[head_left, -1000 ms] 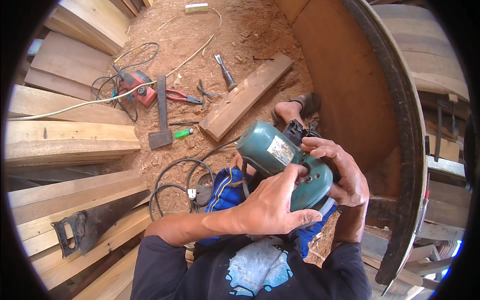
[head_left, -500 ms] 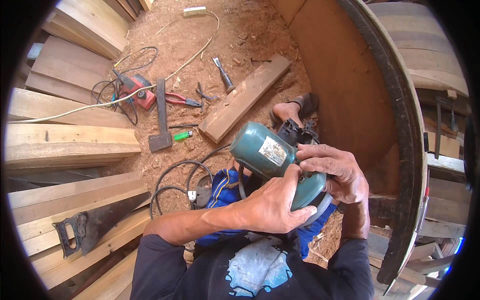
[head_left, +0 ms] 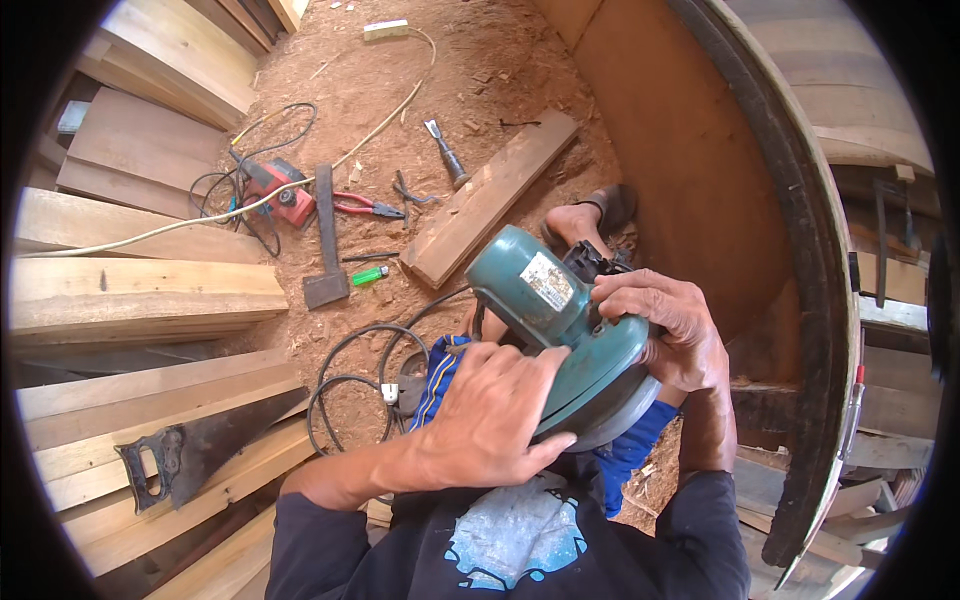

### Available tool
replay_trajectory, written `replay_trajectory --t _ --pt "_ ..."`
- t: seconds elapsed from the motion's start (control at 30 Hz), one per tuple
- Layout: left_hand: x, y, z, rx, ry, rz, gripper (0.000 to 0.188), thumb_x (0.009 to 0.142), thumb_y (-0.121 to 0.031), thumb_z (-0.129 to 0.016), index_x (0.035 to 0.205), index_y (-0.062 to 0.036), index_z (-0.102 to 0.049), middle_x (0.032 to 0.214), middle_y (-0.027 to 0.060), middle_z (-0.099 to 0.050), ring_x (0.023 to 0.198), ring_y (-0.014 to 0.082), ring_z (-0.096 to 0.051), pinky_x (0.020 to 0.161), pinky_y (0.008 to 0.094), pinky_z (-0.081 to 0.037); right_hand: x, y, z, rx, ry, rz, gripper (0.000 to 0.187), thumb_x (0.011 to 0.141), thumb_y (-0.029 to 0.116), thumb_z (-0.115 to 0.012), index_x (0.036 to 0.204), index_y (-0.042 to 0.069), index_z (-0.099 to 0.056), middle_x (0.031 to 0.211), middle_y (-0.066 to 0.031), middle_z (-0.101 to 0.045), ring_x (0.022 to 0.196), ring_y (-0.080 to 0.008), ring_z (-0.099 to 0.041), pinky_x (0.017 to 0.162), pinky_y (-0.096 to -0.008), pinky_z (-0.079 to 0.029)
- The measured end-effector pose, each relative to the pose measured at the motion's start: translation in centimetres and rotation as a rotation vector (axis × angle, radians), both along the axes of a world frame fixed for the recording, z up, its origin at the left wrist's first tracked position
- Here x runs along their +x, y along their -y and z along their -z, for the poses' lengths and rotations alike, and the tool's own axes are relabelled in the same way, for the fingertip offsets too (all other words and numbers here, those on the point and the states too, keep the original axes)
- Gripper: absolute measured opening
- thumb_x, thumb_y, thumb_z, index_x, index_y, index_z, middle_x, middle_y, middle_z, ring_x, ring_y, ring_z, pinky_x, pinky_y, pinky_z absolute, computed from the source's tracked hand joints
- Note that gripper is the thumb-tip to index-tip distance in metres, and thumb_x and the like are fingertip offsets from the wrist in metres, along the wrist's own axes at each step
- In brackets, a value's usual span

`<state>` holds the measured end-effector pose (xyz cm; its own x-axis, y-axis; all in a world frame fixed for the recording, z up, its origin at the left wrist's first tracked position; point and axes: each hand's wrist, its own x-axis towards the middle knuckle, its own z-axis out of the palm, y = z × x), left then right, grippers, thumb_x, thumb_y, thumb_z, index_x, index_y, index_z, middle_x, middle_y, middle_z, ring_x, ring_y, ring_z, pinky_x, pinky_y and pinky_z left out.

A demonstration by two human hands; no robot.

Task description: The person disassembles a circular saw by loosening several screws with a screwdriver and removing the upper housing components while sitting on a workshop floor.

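A green circular saw (head_left: pixel 508 265) rests over my lap, its motor housing tilted up toward the far left and its rounded blade guard facing me. My left hand (head_left: pixel 500 405) grips the near left side of the guard, the thumb at the lower rim and some fingertips out of sight. On the other side my right hand (head_left: pixel 665 330) is closed around the guard's right end, its fingers bent over the top. A dark part of the saw's far side shows beyond the right fingers. The black power cord (head_left: pixel 365 330) loops on the ground to the left.
Around a wooden board (head_left: pixel 490 195) lie a hammer (head_left: pixel 326 240), pliers (head_left: pixel 368 207), a chisel (head_left: pixel 446 155), a green lighter (head_left: pixel 370 275) and a red power tool (head_left: pixel 285 190). A handsaw (head_left: pixel 205 450) sits on stacked planks at left. A curved wooden panel (head_left: pixel 700 170) stands at right.
My left hand has shifted left and lower along the guard, uncovering more of its green surface. The saw has turned slightly, while my right hand keeps its hold.
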<state>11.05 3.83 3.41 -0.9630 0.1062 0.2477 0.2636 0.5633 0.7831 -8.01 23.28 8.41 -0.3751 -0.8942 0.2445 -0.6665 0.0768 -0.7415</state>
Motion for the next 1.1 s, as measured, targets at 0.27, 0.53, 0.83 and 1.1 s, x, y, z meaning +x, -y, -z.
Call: replay_trajectory --t 0.27,0.53,0.83,1.1 --pt "0.2 -0.3 5.7 -0.022 -0.534 -0.231 0.057 0.083 -0.018 -0.087 0.126 0.0072 -0.059 0.110 0.0205 -0.069 0.097 0.0412 -0.069 0.092 0.0559 -0.053 -2.2 0.7 0.6 -0.049 -0.091 -0.105 0.058 0.079 0.043 -0.089 0.114 -0.001 -0.074 0.114 -0.0162 -0.078 0.107 -0.0370 -0.076 0.093 -0.0434 -0.059" --pt "-3.8 2.3 3.0 -0.115 -0.561 -0.118 0.055 0.087 -0.021 -0.082 0.127 0.0099 -0.059 0.112 0.0232 -0.069 0.088 0.0388 -0.069 0.080 0.0459 -0.057 -3.9 0.4 0.0 -0.028 0.274 0.043 0.060 0.074 0.035 -0.094 0.119 0.001 -0.075 0.114 -0.0087 -0.076 0.106 -0.0208 -0.071 0.095 -0.0362 -0.056" --pt "-2.2 3.2 7.5 0.016 -0.610 -0.462 0.064 0.082 -0.036 -0.094 0.125 -0.0016 -0.060 0.123 0.0219 -0.065 0.113 0.0375 -0.062 0.099 0.0467 -0.050 -7.4 0.4 2.1 -0.124 0.456 0.014 0.049 0.090 0.033 -0.088 0.123 0.000 -0.071 0.108 -0.0028 -0.071 0.103 -0.0145 -0.066 0.093 -0.0313 -0.053" --pt "-5.5 3.1 4.8 0.292 -0.319 -0.309 0.074 0.081 -0.027 -0.093 0.139 0.0049 -0.058 0.128 0.0257 -0.070 0.118 0.0419 -0.071 0.101 0.0480 -0.056 -9.8 -0.2 4.1 -0.074 0.533 0.065 0.060 0.086 0.043 -0.092 0.124 0.001 -0.073 0.114 -0.0025 -0.071 0.110 -0.0147 -0.065 0.100 -0.0335 -0.051"
